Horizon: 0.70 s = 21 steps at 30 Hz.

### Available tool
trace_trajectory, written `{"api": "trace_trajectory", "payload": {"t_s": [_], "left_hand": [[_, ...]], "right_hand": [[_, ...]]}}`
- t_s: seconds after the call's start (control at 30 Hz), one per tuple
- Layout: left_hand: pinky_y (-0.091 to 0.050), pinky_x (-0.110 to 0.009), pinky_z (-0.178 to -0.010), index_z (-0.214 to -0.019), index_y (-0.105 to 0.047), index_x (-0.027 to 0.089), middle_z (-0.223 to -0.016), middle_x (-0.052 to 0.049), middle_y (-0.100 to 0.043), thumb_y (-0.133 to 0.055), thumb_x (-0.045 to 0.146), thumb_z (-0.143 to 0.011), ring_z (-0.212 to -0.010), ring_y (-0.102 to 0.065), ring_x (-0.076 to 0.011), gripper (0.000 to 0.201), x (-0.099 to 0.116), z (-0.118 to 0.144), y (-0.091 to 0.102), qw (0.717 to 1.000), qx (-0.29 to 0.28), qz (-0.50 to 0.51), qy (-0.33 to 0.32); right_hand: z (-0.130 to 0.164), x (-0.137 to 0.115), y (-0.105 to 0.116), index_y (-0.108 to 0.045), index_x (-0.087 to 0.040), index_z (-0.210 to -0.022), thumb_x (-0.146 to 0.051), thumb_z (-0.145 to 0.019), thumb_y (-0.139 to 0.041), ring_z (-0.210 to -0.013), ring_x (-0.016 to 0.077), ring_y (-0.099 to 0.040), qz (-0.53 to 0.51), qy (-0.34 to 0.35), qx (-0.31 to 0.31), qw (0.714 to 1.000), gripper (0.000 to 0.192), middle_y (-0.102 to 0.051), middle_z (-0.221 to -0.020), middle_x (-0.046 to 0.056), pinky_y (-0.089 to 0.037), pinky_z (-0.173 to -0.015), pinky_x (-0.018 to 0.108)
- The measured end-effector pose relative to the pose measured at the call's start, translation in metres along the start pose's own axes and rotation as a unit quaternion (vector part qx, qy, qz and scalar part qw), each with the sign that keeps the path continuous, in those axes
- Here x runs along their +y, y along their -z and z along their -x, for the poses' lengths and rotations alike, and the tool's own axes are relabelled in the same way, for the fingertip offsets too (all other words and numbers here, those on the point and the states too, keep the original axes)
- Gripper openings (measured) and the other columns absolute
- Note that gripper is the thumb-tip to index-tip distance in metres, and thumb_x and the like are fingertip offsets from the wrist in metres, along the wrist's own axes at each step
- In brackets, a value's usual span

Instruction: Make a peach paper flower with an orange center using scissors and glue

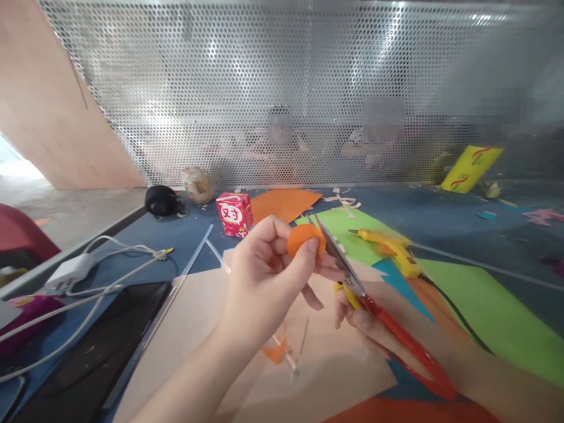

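Note:
My left hand [268,276] pinches a small round piece of orange paper [300,239] between thumb and fingers. In my right hand [365,326] is a pair of scissors [390,326] with red and yellow handles. The blades point up and away, right beside the orange piece's right edge; whether they touch it I cannot tell. Beneath the hands lies a large pale sheet of paper [189,335]. On it rest an orange paper scrap [276,352] and a thin stick [304,336], partly behind my left wrist.
A yellow glue gun [392,247] lies on green paper [343,226] at the right. A pink box [234,214] stands behind my left hand. At the left are a black tablet-like slab [97,352], white cables [106,291] and a charger [70,271]. A perforated metal panel [247,76] closes off the back.

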<state>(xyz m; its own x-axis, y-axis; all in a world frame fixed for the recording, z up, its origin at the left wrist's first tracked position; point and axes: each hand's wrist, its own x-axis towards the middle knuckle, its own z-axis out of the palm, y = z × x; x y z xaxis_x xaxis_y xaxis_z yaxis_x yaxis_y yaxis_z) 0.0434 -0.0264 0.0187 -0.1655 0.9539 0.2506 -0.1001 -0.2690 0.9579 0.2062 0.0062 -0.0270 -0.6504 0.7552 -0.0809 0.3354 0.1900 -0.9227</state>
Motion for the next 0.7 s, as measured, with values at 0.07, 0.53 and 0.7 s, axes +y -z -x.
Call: {"api": "trace_trajectory", "payload": {"t_s": [0.07, 0.53, 0.7], "left_hand": [[-0.049, -0.018, -0.032, -0.067, -0.042, 0.02, -0.063, 0.0, -0.069, -0.06, 0.021, -0.079, -0.058, -0.07, -0.0199, 0.021, -0.0002, -0.0001, 0.0005, 1.0, -0.002, 0.003, 0.001], [-0.048, -0.019, -0.034, -0.07, -0.043, 0.02, -0.059, 0.0, -0.067, -0.061, 0.028, -0.078, -0.058, -0.069, -0.0193, 0.021, -0.0004, 0.0006, 0.0002, 1.0, 0.011, 0.003, -0.027], [-0.049, -0.019, -0.034, -0.069, -0.045, 0.02, -0.059, 0.0, -0.066, -0.061, 0.026, -0.078, -0.056, -0.068, -0.0174, 0.019, -0.0015, 0.0005, 0.0023, 0.999, -0.001, 0.005, -0.034]], "right_hand": [[0.0052, -0.0022, -0.0021, -0.046, -0.017, -0.073, -0.072, -0.076, -0.041, -0.042, 0.0068, -0.029, -0.015, -0.005, -0.008, 1.0, 0.055, -0.032, -0.053, -0.006, -0.023, -0.039, 0.021], [0.0012, -0.0036, 0.0004, -0.04, -0.018, -0.069, -0.072, -0.076, -0.039, -0.04, 0.0058, -0.028, -0.014, 0.016, -0.03, 0.999, 0.054, -0.035, -0.057, -0.004, -0.023, -0.036, 0.021], [0.0038, -0.0087, -0.0009, -0.043, -0.017, -0.073, -0.068, -0.076, -0.041, -0.047, 0.0083, -0.034, -0.008, 0.008, -0.024, 1.0, 0.052, -0.039, -0.063, -0.001, -0.031, -0.041, 0.022]]}}
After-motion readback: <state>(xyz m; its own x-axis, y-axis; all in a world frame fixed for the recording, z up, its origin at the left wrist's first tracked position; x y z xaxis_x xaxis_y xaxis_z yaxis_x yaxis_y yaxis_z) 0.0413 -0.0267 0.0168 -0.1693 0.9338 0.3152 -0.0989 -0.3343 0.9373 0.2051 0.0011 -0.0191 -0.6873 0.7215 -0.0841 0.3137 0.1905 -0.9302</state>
